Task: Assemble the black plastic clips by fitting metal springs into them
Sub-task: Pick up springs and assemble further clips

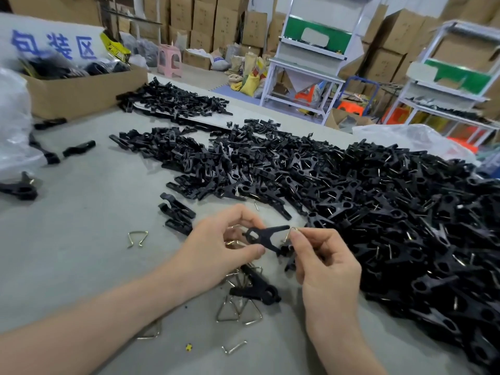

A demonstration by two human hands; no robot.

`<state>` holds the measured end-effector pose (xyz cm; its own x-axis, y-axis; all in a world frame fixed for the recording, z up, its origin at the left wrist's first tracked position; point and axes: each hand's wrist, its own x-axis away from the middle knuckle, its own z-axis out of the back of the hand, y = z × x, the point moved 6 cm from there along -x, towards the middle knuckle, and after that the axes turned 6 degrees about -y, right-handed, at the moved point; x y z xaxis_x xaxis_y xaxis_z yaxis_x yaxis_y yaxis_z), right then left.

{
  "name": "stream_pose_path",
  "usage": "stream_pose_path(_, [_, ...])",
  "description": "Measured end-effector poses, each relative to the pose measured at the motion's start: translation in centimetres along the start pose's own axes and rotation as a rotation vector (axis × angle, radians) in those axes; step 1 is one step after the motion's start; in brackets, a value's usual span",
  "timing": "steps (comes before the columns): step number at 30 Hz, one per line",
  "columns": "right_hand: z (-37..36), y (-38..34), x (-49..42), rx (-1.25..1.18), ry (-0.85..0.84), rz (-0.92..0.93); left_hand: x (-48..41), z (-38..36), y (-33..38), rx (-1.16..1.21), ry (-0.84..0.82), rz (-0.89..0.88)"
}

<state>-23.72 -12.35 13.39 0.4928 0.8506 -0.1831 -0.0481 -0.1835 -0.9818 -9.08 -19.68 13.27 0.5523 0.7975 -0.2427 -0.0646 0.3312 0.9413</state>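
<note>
Black clip (266,236) is held above the table (94,217), near centre, between both hands. It's flat, forked and matte black, with a ring hole at its left end and two legs splaying right.

Left hand (221,244) pinches the ring end, thumb below, fingers above. Right hand (324,261) pinches a metal spring (291,230), thin bent silver wire, right at the tip of the clip's upper leg. Can't tell if it's seated. Most of the spring is hidden behind the right fingertips.

Loose springs (238,309), triangular wire, lie on the table under the hands, beside another clip (257,289). One more spring (138,238) sits to the left.

Big pile of clips (378,212) fills the right side, cut off at the right edge. Silver wire shows in many of them.

Cardboard box (81,90) far left holds dark parts, too blurred to identify. Clear plastic bag (13,125) at the left edge, contents not readable.
</note>
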Motion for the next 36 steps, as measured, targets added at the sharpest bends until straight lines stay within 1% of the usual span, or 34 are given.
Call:
stream_pose_path(3, [0.1, 0.8, -0.3, -0.143, 0.0, -0.152, -0.1, 0.0, -0.1, 0.005, -0.017, 0.014])
stream_pose_path(5, [0.5, 1.2, -0.4, -0.197, 0.021, -0.2, -0.1, -0.1, -0.1, 0.004, -0.037, 0.014])
stream_pose_path(8, [0.8, 1.2, -0.5, -0.257, 0.042, -0.203, -0.2, -0.3, -0.2, 0.008, -0.074, 0.009])
stream_pose_path(12, [0.1, 0.9, -0.1, -0.291, -0.004, -0.166, -0.1, -0.7, -0.1, 0.019, -0.107, -0.003])
stream_pose_path(15, [-0.3, 1.1, 0.2, -0.283, -0.026, -0.183, -0.1, -1.0, 0.0, 0.072, -0.145, 0.001])
stream_pose_path(20, [-0.5, 1.2, 0.4, -0.278, -0.046, -0.205, 0.0, -1.1, 0.0, 0.091, -0.151, -0.005])
stream_pose_path(25, [-0.6, 1.1, 0.4, -0.285, -0.041, -0.199, 0.0, -1.2, 0.0, 0.051, -0.146, -0.02])
stream_pose_path(31, [-0.4, 1.8, 0.5, -0.269, -0.004, -0.254, 0.1, -1.4, 0.0, 0.01, -0.147, -0.007])
stream_pose_path(36, [-0.6, 1.6, 0.5, -0.198, -0.072, -0.291, 0.4, -1.2, 0.4, -0.05, -0.118, -0.037])
